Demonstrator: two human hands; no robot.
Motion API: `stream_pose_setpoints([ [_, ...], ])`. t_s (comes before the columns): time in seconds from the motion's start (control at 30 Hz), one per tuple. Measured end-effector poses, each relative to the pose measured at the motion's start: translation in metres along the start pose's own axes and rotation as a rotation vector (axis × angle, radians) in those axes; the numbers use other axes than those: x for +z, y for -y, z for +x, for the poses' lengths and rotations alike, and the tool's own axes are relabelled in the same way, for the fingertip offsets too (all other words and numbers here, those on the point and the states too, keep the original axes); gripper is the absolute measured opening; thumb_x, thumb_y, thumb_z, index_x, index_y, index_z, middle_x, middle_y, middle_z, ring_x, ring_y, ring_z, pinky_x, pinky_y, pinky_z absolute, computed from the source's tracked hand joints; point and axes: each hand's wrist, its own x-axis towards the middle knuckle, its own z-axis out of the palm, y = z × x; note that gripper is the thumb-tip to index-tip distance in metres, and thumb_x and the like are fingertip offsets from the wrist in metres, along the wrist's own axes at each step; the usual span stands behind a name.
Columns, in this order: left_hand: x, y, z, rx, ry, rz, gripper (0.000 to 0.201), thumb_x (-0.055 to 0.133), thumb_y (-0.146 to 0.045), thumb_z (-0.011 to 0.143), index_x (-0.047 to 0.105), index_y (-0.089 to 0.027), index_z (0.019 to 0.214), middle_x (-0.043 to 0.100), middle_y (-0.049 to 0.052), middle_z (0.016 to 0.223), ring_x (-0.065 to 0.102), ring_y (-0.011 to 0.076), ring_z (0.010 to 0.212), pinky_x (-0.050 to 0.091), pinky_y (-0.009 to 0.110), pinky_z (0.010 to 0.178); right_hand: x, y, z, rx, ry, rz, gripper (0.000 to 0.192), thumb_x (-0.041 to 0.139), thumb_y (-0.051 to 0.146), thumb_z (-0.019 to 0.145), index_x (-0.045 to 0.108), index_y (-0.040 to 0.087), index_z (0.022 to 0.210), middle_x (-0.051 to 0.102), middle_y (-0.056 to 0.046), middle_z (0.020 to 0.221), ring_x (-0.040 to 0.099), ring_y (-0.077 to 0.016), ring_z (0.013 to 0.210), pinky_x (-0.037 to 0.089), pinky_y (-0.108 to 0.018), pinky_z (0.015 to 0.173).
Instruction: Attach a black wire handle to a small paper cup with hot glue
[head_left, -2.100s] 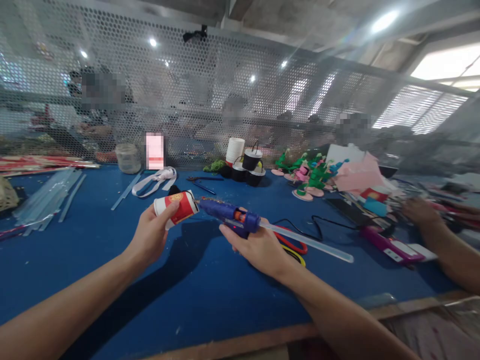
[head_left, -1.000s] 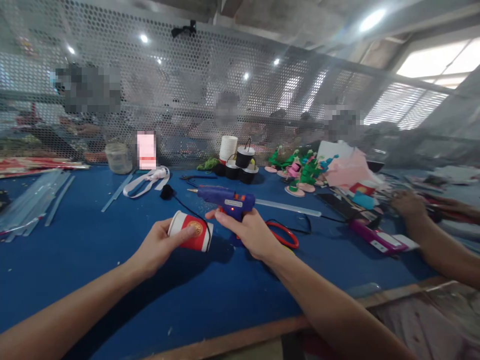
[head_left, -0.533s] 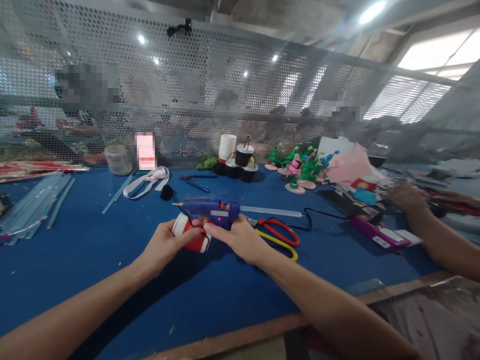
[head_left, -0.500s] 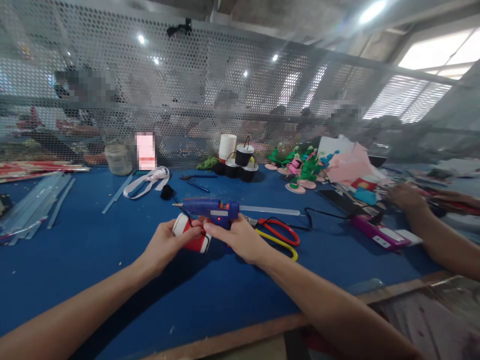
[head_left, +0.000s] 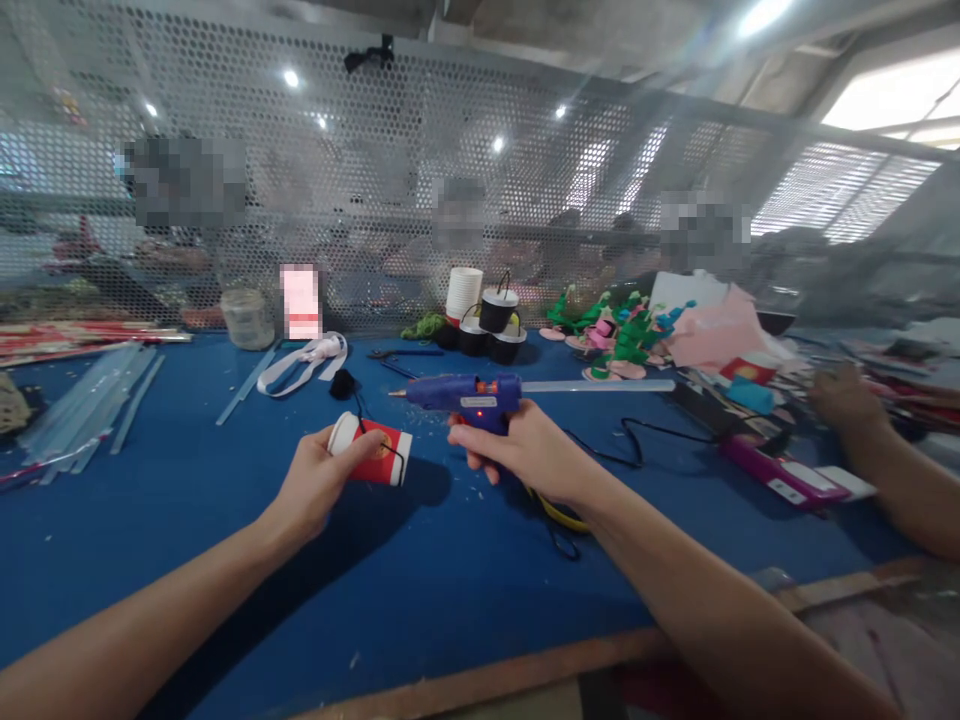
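Note:
My left hand (head_left: 319,475) is closed round a red and white paper cup (head_left: 384,462), tilted on its side with its white end to the left. A black cord (head_left: 400,457) lies across the cup under my thumb and runs up toward a black yarn ball (head_left: 343,383). In my right hand (head_left: 525,445) is a blue glue gun (head_left: 450,393), its nozzle pointing left above the cup and apart from it. A clear glue stick (head_left: 600,386) sticks out of its back, and a red light glows on its side. Yellow-handled scissors (head_left: 559,512) lie partly hidden below my right hand.
Loose glue sticks (head_left: 82,410) lie at left, near a jar (head_left: 248,320) and white ribbon (head_left: 300,362). Small black buckets (head_left: 498,310), stacked cups (head_left: 464,294) and green figures (head_left: 630,340) stand at the back. A purple device (head_left: 784,473) and another person's arm (head_left: 892,470) are at right.
My right hand has moved the glue gun up and to the right, away from the cup. My hands were together before and are now apart. My left hand still holds the cup.

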Motion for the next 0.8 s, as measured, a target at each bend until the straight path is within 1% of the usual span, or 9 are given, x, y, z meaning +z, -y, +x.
stream_pose_setpoints([
  [0.13,-0.003,0.003,0.005,0.019,-0.029,0.002,0.022,0.069,-0.03,0.051,0.062,-0.012,0.062,0.062,0.001,0.051,0.052,0.0112,0.044,0.038,0.02,0.043,-0.005,-0.006,-0.007,0.04,0.014,-0.079,0.022,0.053,0.036,0.07,0.053,0.014,0.072,0.047,0.005,0.047,0.042,-0.0047,0.035,0.037,-0.016,0.033],
  [0.2,-0.006,0.006,0.007,0.026,-0.05,0.015,0.022,0.069,-0.03,0.051,0.062,-0.012,0.063,0.062,0.001,0.051,0.052,0.0112,0.044,0.038,0.02,0.043,-0.006,-0.011,-0.01,0.06,0.006,-0.109,0.024,0.052,0.038,0.07,0.053,0.013,0.068,0.046,0.005,0.043,0.041,-0.0048,0.033,0.037,-0.017,0.032],
  [0.3,-0.008,0.008,0.01,0.075,-0.062,0.035,0.022,0.068,-0.03,0.053,0.062,-0.012,0.065,0.062,0.001,0.054,0.053,0.0111,0.046,0.038,0.02,0.044,-0.003,-0.015,-0.012,0.062,-0.002,-0.149,0.026,0.052,0.039,0.07,0.054,0.014,0.066,0.046,0.004,0.042,0.041,-0.0055,0.032,0.036,-0.017,0.031],
  [0.43,-0.01,0.008,0.01,0.094,-0.05,0.062,0.022,0.066,-0.031,0.056,0.061,-0.012,0.068,0.061,0.001,0.054,0.054,0.0114,0.048,0.039,0.02,0.046,0.001,-0.013,-0.014,0.085,0.023,-0.181,0.025,0.053,0.038,0.069,0.053,0.014,0.063,0.046,0.004,0.041,0.043,-0.0062,0.032,0.037,-0.017,0.032],
  [0.63,-0.01,0.008,0.009,0.09,-0.056,0.079,0.018,0.066,-0.029,0.056,0.061,-0.014,0.064,0.056,-0.002,0.046,0.053,0.0118,0.048,0.04,0.02,0.047,0.003,-0.011,-0.016,0.073,-0.007,-0.205,0.023,0.053,0.037,0.068,0.05,0.016,0.058,0.045,0.005,0.039,0.043,-0.0067,0.031,0.036,-0.017,0.031],
  [0.8,-0.009,0.007,0.01,0.103,-0.059,0.095,0.02,0.065,-0.03,0.057,0.06,-0.012,0.066,0.058,-0.001,0.052,0.051,0.01,0.047,0.038,0.02,0.045,0.003,-0.009,-0.017,0.083,-0.003,-0.246,0.025,0.053,0.036,0.069,0.047,0.017,0.054,0.045,0.005,0.038,0.044,-0.0071,0.032,0.036,-0.017,0.032],
])
